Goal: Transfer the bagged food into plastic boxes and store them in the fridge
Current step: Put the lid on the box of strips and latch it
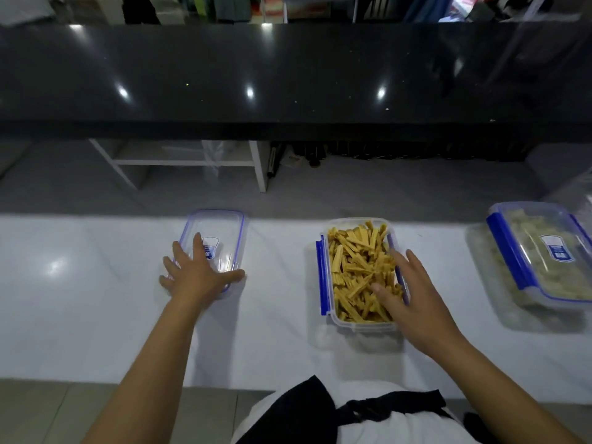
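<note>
A person's left hand (195, 270) lies spread, grip open, on a lid (221, 238) mid-bench (80, 315); the right hand (413, 299), fingers loose, touches the open box (322, 277) of yellow sticks (355, 267).

We see a glossy white countertop (96, 315) carrying three things in a row. At left lies a clear lid (221, 232) with blue trim, flat on the surface. In the middle stands an open plastic box (322, 277) of yellow sticks. At right sits a lidded box (544, 251) holding pale food.
</note>
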Motion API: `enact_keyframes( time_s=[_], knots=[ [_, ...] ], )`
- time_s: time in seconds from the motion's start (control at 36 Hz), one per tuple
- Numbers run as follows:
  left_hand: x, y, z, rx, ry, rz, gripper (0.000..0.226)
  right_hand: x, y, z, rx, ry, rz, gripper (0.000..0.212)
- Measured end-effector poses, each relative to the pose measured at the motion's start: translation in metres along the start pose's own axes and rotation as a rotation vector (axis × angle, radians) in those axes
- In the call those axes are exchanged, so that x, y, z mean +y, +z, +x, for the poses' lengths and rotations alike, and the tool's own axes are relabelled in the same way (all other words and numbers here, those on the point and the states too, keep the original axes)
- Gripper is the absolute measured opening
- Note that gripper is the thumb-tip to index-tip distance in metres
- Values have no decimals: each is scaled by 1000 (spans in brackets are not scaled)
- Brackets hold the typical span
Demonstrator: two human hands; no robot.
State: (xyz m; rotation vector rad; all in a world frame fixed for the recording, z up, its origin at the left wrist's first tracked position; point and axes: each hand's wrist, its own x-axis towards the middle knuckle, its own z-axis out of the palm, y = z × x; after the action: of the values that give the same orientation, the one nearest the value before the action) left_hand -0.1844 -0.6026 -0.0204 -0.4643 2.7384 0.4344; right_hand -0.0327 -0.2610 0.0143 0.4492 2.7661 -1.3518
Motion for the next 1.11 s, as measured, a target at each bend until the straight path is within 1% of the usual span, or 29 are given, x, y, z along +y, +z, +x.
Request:
enact_keyframes(
  time_s=[0.06,0.14,0.22,0.33,0.42,0.44,0.5,0.58,0.64,0.67,0.69,0.75,0.81,0.86,0.94,0.97,1.0,1.03,1.08,1.11],
  knots=[
    [-4,6,6,-15,6,34,133,2,6,-8,-24,-9,1,77],
    [-7,11,8,10,29,40,131,5,10,-15,-48,-12,6,74],
    [-6,12,6,17,57,70,131,3,8,-19,-36,-35,13,74],
    [-3,11,-13,-9,97,77,131,-7,5,-27,43,-5,60,68],
    [3,7,-39,-36,139,-86,126,-24,0,-38,154,-92,125,57],
    [6,5,-50,-31,172,-159,125,-30,-3,-41,174,-109,181,57],
    [19,-2,-76,-16,281,-281,125,-43,-8,-44,144,-60,373,62],
    [48,-13,-123,-13,480,-350,125,-60,-15,-43,-49,95,775,75],
    [66,-17,-153,-12,598,-366,125,-69,-19,-41,-185,141,1006,68],
    [74,-16,-164,-19,646,-370,125,-73,-20,-41,-219,123,1056,60],
    [80,-14,-174,-35,682,-376,126,-76,-20,-41,-218,97,1069,51],
    [91,-10,-184,-93,719,-411,127,-79,-21,-40,-139,79,1066,41],
    [98,-10,-184,-172,702,-481,120,-75,-28,-39,-80,98,1016,39],
    [99,-16,-176,-295,640,-625,100,-65,-41,-40,-111,97,957,44],
    [93,-25,-159,-589,515,-935,65,-51,-62,-40,-209,107,955,49],
    [90,-27,-156,-681,497,-1005,57,-48,-66,-39,-220,122,952,51],
    [90,-29,-154,-755,493,-1054,53,-47,-69,-38,-194,137,930,55],
    [90,-29,-155,-804,492,-1093,51,-47,-71,-36,-134,149,885,61],
    [93,-25,-158,-820,482,-1140,51,-49,-70,-32,27,154,725,78],
    [96,-22,-160,-810,478,-1154,51,-51,-69,-32,69,141,612,87]
  ],
)
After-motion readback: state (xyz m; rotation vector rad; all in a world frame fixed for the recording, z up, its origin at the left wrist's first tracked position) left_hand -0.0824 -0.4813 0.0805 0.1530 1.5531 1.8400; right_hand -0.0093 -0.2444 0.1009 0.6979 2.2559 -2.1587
